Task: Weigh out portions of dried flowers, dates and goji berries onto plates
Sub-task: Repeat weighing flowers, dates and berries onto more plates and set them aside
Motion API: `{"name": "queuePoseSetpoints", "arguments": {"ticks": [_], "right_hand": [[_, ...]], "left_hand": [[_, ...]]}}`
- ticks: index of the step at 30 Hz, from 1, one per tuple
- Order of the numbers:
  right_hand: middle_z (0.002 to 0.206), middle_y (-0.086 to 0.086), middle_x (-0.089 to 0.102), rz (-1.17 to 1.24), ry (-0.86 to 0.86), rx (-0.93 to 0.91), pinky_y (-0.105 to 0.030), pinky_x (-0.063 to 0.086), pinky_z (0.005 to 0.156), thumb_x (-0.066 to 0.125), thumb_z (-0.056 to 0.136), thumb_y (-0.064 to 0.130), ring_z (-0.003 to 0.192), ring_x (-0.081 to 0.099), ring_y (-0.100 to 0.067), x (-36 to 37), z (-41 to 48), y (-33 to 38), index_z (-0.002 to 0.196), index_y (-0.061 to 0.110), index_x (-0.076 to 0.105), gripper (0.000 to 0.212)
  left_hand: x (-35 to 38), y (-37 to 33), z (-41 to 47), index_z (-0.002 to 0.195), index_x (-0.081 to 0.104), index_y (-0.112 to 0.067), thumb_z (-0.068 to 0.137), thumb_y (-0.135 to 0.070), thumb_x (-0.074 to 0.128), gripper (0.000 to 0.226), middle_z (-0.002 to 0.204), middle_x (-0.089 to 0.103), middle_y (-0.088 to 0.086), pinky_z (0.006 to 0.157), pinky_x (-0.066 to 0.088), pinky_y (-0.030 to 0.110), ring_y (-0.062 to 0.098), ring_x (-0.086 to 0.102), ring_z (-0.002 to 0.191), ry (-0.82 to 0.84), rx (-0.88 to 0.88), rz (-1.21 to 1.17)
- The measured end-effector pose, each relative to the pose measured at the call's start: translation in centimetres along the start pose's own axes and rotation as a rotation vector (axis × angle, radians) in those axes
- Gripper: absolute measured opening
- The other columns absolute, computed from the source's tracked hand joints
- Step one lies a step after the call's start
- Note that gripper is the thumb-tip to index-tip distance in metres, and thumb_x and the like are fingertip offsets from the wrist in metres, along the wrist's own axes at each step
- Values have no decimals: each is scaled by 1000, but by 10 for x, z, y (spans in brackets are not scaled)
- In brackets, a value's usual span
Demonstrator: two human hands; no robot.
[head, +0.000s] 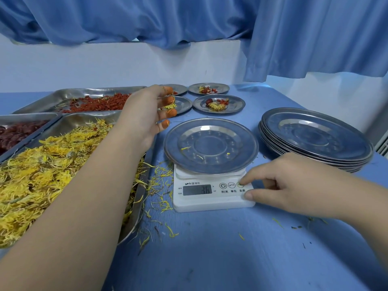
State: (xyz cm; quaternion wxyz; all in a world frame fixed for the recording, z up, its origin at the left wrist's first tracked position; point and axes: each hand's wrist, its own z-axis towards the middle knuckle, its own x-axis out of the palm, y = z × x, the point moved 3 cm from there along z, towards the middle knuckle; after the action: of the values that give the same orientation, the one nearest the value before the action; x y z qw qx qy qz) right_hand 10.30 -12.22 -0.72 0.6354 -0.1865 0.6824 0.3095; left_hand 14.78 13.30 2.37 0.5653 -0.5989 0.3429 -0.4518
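Note:
A steel plate [210, 145] holding only a few stray petals sits on the white scale [212, 192], whose display reads 3.6. My right hand [294, 183] rests at the scale's right corner, index fingertip on the rightmost button and thumb against the edge. My left hand [147, 114] hovers, fingers spread and holding nothing, above the trays' right end. The nearest tray holds dried yellow flowers [42, 177], the far tray goji berries [98, 105], the left tray red dates [14, 133]. Filled plates [218, 103] lie behind the scale.
A stack of empty steel plates [317, 139] stands right of the scale. Loose petals [159, 185] litter the blue table between the flower tray and the scale. A blue curtain [315, 38] hangs over the white wall behind.

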Motion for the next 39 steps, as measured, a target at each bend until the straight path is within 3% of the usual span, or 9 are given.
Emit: {"name": "queuePoseSetpoints", "arguments": {"ticks": [4, 7, 12, 15, 19, 24, 29, 35, 39], "right_hand": [[64, 11, 53, -171, -37, 49, -21, 30, 48, 36, 78, 71, 60, 50, -2, 4, -1, 12, 110, 44, 52, 45], [66, 10, 45, -356, -45, 57, -22, 26, 47, 32, 83, 71, 64, 48, -11, 7, -1, 22, 108, 36, 47, 46], [63, 8, 34, -443, -73, 94, -27, 17, 44, 29, 83, 72, 51, 26, -6, 10, -2, 32, 96, 32, 45, 45], [63, 6, 42, -380, -146, 101, -28, 23, 45, 32, 86, 66, 54, 37, -12, 12, -1, 31, 86, 25, 44, 43], [69, 9, 56, -203, -204, 121, -28, 36, 53, 39, 85, 40, 69, 54, -15, 6, 2, 19, 89, 31, 54, 18], [63, 9, 55, -141, -334, 183, -27, 30, 47, 40, 78, 31, 63, 53, -18, 2, 7, 6, 70, 29, 46, 9], [58, 7, 53, -51, -404, 167, -28, 30, 48, 45, 80, 25, 60, 48, -18, 10, 13, 0, 74, 25, 50, 7], [52, 7, 49, 32, -449, 99, -31, 34, 51, 49, 79, 23, 60, 50, -18, 8, 13, 4, 72, 24, 49, 7], [48, 6, 48, 67, -544, -8, -33, 41, 49, 51, 75, 19, 52, 49, -21, 4, 8, 16, 69, 24, 48, 8]], "left_hand": [[3, -1, 0, 94, 64, -21, 93, -23, 50, 14, 77, 61, -6, 56, 39, 23, 11, 57, 62, -4, 10, 81], [5, -1, 0, 96, 64, -21, 93, -23, 51, 14, 79, 61, -5, 57, 39, 24, 12, 56, 63, -8, 14, 113], [7, 0, -2, 99, 65, -19, 92, -24, 54, 14, 84, 63, -4, 58, 40, 24, 13, 57, 63, -27, 9, 136], [8, 0, -4, 100, 65, -19, 92, -24, 56, 14, 84, 64, -3, 58, 39, 26, 14, 57, 63, -23, 22, 141], [11, 1, -4, 108, 66, -17, 92, -25, 56, 20, 83, 63, -5, 60, 39, 26, 13, 57, 64, -8, 30, 162], [15, 0, -6, 103, 67, -17, 91, -25, 57, 17, 82, 64, -5, 60, 41, 26, 14, 58, 61, -26, 59, 214], [26, -2, -20, 85, 66, -31, 91, -23, 56, 14, 89, 68, -4, 56, 43, 13, 5, 64, 66, 49, 376, 527], [24, -10, -42, 86, 68, -35, 92, -19, 55, 22, 82, 69, -15, 58, 44, 9, 4, 65, 68, 165, 420, 510], [-9, -26, -56, 92, 69, -30, 93, -18, 55, 19, 81, 71, -12, 62, 47, 12, 4, 67, 69, 188, 413, 607]]}}
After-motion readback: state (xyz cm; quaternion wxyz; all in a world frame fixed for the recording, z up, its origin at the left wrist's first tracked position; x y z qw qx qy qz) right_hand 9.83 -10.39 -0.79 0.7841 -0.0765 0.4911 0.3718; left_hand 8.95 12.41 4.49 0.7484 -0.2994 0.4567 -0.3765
